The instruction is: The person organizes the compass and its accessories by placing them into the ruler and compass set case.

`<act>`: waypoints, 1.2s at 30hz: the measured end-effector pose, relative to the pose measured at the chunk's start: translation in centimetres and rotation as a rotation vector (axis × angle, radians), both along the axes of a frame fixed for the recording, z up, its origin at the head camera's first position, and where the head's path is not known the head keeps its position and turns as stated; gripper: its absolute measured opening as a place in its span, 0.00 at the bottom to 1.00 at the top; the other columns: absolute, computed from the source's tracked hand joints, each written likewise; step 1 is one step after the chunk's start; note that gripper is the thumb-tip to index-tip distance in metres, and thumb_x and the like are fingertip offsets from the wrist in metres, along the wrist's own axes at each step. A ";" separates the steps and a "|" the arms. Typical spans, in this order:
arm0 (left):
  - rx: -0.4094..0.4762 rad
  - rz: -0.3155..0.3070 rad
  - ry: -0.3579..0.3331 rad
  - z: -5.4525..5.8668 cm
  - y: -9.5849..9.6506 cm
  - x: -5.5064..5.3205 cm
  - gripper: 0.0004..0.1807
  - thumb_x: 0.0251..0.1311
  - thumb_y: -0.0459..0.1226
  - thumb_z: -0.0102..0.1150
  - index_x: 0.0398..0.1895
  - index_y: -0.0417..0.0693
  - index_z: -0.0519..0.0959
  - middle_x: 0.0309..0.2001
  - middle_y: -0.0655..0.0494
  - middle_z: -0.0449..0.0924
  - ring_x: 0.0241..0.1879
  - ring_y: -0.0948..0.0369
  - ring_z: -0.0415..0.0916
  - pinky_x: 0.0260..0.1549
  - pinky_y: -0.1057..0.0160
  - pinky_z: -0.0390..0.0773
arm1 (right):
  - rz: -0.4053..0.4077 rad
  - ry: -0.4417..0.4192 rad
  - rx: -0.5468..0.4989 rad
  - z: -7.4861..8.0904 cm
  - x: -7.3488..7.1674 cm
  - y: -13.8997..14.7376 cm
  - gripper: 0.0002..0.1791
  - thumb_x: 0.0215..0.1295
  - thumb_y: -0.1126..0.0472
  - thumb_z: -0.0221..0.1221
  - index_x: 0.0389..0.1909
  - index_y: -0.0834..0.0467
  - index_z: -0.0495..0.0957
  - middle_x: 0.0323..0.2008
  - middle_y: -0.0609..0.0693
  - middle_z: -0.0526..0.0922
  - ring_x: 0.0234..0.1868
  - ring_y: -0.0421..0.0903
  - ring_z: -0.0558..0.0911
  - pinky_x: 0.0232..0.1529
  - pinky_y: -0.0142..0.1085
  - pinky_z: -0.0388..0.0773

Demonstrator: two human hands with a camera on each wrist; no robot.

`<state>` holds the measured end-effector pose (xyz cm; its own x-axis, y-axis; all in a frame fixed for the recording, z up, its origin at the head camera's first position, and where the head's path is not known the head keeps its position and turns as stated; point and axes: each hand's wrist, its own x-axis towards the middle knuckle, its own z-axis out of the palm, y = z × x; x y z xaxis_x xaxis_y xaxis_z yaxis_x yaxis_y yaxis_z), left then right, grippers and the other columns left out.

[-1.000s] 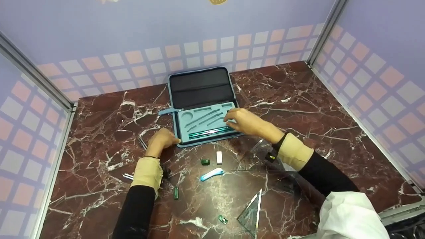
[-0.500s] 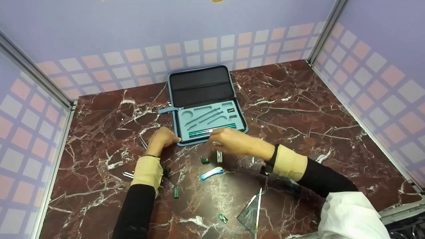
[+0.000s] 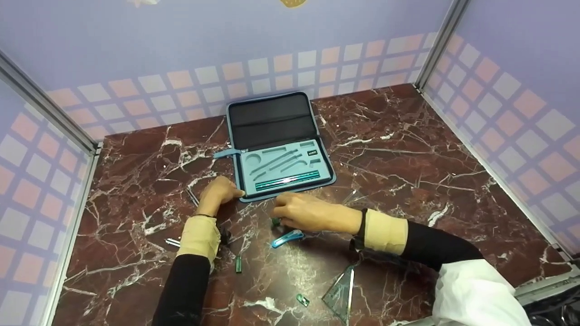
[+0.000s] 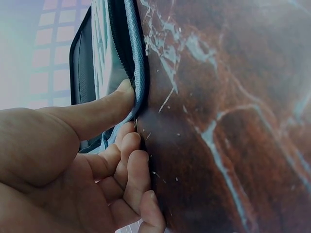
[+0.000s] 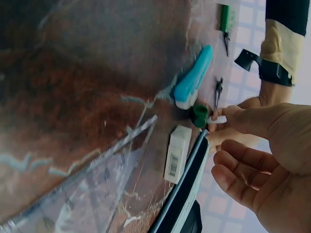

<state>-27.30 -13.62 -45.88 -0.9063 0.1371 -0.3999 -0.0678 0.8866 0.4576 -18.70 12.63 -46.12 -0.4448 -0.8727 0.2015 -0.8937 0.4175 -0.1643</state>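
Small green piece is on the marble table, right at the tips of the right hand's thumb and index, just off the near side of the blue case. Can't tell if it's pinched or only touched. Other right-hand fingers loosely bent, slightly apart, nothing in them.

White eraser lies just right of the green piece, between it and the case's near edge; in the head view the right hand covers it. Blue cutter just nearer than the fingertips.

Left hand clamped on the case's near-left corner: thumb over the rim, fingers bent against the outer side.

Case open, lid at far side, teal pencils in the near slot, small dark block in a right-hand slot. Nearer on the table: green stick to the left, green-and-silver item near centre, clear triangle right of that.
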 end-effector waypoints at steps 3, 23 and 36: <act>0.002 -0.001 0.001 0.0 -0.1 0.0 0.29 0.65 0.45 0.67 0.10 0.55 0.61 0.14 0.63 0.54 0.17 0.62 0.51 0.22 0.62 0.58 | -0.022 0.016 0.032 0.0 0.1 -0.4 0.07 0.68 0.62 0.67 0.46 0.56 0.84 0.40 0.51 0.79 0.40 0.47 0.79 0.41 0.37 0.80; -0.035 -0.004 0.025 0.2 -0.1 0.0 0.23 0.64 0.46 0.68 0.16 0.55 0.67 0.23 0.60 0.65 0.26 0.58 0.62 0.31 0.59 0.66 | -0.084 -0.040 0.093 -0.7 0.0 -2.0 0.06 0.69 0.63 0.65 0.44 0.55 0.88 0.41 0.51 0.83 0.38 0.46 0.84 0.40 0.35 0.83; -0.011 0.009 0.015 0.1 -0.1 0.2 0.26 0.64 0.46 0.67 0.14 0.56 0.64 0.20 0.61 0.60 0.23 0.59 0.58 0.29 0.59 0.63 | -0.077 -0.047 0.134 -1.4 0.1 -2.2 0.06 0.73 0.62 0.63 0.41 0.54 0.88 0.37 0.49 0.83 0.34 0.44 0.83 0.34 0.31 0.81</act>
<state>-27.07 -13.69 -45.80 -0.9133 0.1247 -0.3877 -0.0691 0.8907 0.4493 -18.56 10.39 -47.54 -0.5174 -0.8534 0.0626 -0.8509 0.5054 -0.1435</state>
